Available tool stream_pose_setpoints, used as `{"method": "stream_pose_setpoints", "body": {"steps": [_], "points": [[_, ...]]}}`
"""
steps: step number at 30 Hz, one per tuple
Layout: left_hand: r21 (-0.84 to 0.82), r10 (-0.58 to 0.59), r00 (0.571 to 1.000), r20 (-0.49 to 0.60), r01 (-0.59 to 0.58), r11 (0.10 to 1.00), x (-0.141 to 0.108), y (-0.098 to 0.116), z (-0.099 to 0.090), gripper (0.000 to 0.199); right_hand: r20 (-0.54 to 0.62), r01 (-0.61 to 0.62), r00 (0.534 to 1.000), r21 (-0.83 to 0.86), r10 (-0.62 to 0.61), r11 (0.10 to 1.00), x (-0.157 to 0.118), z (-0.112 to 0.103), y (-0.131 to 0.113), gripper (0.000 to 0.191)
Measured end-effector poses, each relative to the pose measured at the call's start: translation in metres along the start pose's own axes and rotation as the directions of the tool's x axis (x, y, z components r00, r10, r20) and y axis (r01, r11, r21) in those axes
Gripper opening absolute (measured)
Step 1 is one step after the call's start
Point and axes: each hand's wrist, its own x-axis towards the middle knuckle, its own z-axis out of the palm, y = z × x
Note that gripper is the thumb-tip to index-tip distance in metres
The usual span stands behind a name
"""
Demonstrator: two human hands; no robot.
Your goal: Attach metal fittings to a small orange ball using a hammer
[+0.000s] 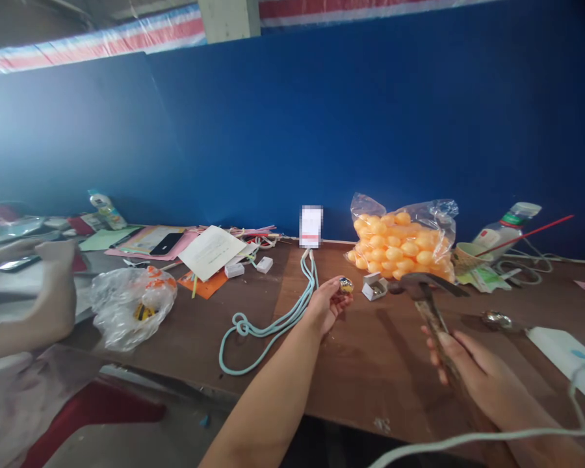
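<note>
Between the thumb and fingers of my left hand (325,305) is a small, shiny, rounded metal piece (346,286); its exact kind is unclear. My right hand (475,364) grips the worn wooden handle of a claw hammer (437,318), its head raised over the table. Just right of the metal piece sits a small open white box (373,286), its contents too small to make out. Another shiny metal piece (496,319) lies to the right of the hammer. A looped light-blue cord (268,330) lies beside my left forearm, attached to a blurred white card (311,227).
A clear bag of orange balls (400,244) rests against the blue partition (322,130). At right are a plastic bottle (509,224) and a white power strip (565,361) with a cable. Papers (212,252) and a plastic bag (131,312) lie left, near another person's arm (43,305).
</note>
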Motion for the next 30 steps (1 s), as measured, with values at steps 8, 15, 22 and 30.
{"method": "stream_pose_setpoints", "body": {"steps": [8, 15, 22, 30], "points": [[0.056, 0.078, 0.997, -0.015, -0.077, 0.995, 0.000, -0.002, -0.002, 0.035, 0.197, 0.063, 0.975, 0.190, -0.101, 0.980, -0.016, 0.050, -0.054, 0.039], [0.104, 0.083, 0.996, -0.042, -0.078, 0.991, 0.001, -0.003, -0.001, 0.030, 0.217, 0.115, 0.967, 0.077, -0.129, 0.990, -0.011, 0.064, -0.055, 0.032], [0.087, 0.086, 0.992, -0.088, -0.078, 0.993, 0.000, -0.002, 0.000, 0.031, 0.170, 0.153, 0.973, 0.023, -0.155, 0.988, -0.014, 0.060, -0.058, 0.032], [0.090, 0.075, 0.990, -0.120, -0.064, 0.994, -0.002, 0.000, 0.001, 0.027, 0.176, 0.134, 0.975, 0.025, -0.137, 0.991, -0.014, 0.060, -0.053, 0.031]]}}
